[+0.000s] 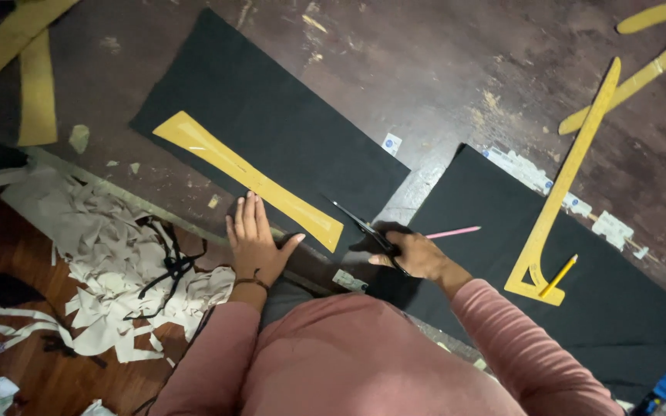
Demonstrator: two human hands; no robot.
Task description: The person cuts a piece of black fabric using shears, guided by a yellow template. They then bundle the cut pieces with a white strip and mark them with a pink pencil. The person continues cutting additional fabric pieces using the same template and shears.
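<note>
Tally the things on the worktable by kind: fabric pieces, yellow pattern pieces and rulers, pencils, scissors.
Black fabric pieces: 2 (left piece, right piece)
Yellow pattern pieces and rulers: 6 visible, counting the pattern piece and the long curved ruler
Pencils: 2 (pink, yellow)
Scissors: 1, in the right hand
Total: 11

Black cloth [271, 123] lies flat across the worn wooden table [441, 69] — a yellow pattern strip [248, 179] runs diagonally on it, black scissors [364, 229] at its near-edge end.
</note>
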